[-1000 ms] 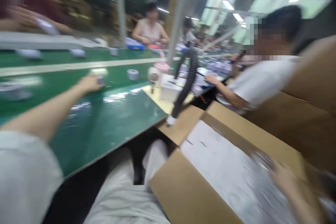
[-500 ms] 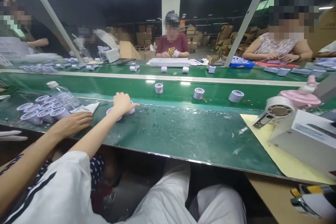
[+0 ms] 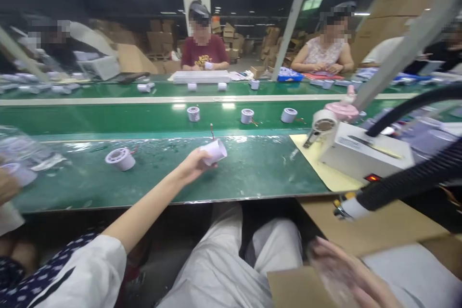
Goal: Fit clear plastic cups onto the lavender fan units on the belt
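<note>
My left hand [image 3: 197, 164] grips a white cylindrical part [image 3: 213, 151] above the green table [image 3: 252, 173]; the part lies tilted, its open end to the right, and a thin wire sticks up behind it. To the left, another white cylindrical part [image 3: 121, 159] stands on the table, ring side up. Low at the right, my right hand [image 3: 352, 274] is smeared by motion beside a brown cardboard piece [image 3: 299, 286]; whether it holds anything is unclear.
Several cylindrical parts stand on the green belt [image 3: 151, 118] beyond the table. A white box [image 3: 364, 154] with a red-lit switch, a pink-and-white fan [image 3: 341, 110] and a black hose [image 3: 407, 173] occupy the right. A neighbour's hand [image 3: 7, 185] is at the left edge.
The view has turned right. My left hand has lifted one cylindrical part and moved it rightward, leaving another on the table. My right hand has come into view at lower right.
</note>
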Available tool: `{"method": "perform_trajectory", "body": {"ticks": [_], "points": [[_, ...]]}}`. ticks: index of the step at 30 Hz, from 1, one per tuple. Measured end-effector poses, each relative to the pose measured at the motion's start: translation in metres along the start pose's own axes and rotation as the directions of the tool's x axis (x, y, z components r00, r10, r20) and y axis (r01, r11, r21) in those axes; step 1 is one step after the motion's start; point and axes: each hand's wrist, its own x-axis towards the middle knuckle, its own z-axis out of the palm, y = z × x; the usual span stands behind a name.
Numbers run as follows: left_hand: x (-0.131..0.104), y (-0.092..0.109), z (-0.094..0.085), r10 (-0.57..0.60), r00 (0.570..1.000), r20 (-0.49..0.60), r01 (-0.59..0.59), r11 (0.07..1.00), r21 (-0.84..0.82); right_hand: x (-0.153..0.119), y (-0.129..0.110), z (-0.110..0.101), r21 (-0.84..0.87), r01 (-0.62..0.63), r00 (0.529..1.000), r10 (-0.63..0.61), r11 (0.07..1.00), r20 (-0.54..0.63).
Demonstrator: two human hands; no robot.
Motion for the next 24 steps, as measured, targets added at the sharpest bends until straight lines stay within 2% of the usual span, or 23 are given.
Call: {"method": "perform_trajectory", "body": {"ticks": [2, 3, 5, 7, 8, 10, 12, 14, 16, 17, 21, 24], "points": [[-0.011, -0.004, 0.041, -0.066, 0.975, 0.212, 0.096, 0.987, -0.132, 0.003, -0.011, 0.011, -0.092, 0.027, 0.999, -0.022, 0.995, 0.047], [-0.016, -0.007, 0.06, -0.103, 0.942, 0.32, 0.164, 0.972, -0.171, 0.007, -0.018, 0.017, -0.181, 0.043, 0.998, -0.035, 0.983, 0.05], [-0.025, -0.016, 0.092, -0.197, 0.826, 0.529, 0.328, 0.93, -0.167, 0.018, -0.03, 0.028, -0.364, 0.107, 0.994, -0.112, 0.925, 0.007], [-0.033, -0.025, 0.116, -0.266, 0.697, 0.666, 0.426, 0.9, -0.086, 0.027, -0.039, 0.034, -0.508, 0.142, 0.981, -0.19, 0.849, -0.044], [-0.037, -0.029, 0.125, -0.282, 0.649, 0.707, 0.441, 0.896, -0.047, 0.03, -0.042, 0.035, -0.565, 0.139, 0.975, -0.212, 0.813, -0.065], [-0.043, -0.032, 0.137, -0.275, 0.598, 0.753, 0.418, 0.908, -0.001, 0.033, -0.044, 0.036, -0.648, 0.107, 0.976, -0.204, 0.754, -0.076], [-0.049, -0.031, 0.143, -0.215, 0.598, 0.772, 0.27, 0.961, 0.059, 0.033, -0.043, 0.035, -0.685, 0.062, 0.988, -0.144, 0.725, -0.063], [-0.055, -0.026, 0.144, -0.094, 0.65, 0.754, -0.042, 0.986, 0.159, 0.032, -0.04, 0.034, -0.662, 0.015, 0.997, -0.06, 0.749, -0.046], [-0.061, -0.021, 0.143, 0.042, 0.685, 0.727, -0.332, 0.907, 0.261, 0.032, -0.035, 0.035, -0.574, -0.036, 0.999, 0.014, 0.818, -0.043], [-0.064, -0.019, 0.142, 0.085, 0.693, 0.716, -0.406, 0.866, 0.291, 0.032, -0.033, 0.035, -0.509, -0.055, 0.998, 0.042, 0.859, -0.037], [-0.069, -0.018, 0.137, 0.188, 0.698, 0.691, -0.514, 0.803, 0.302, 0.029, -0.031, 0.036, -0.265, -0.113, 0.993, 0.105, 0.958, -0.045], [-0.066, -0.021, 0.135, 0.21, 0.719, 0.662, -0.518, 0.797, 0.309, 0.025, -0.034, 0.037, -0.296, -0.102, 0.989, 0.064, 0.95, -0.135]]}}
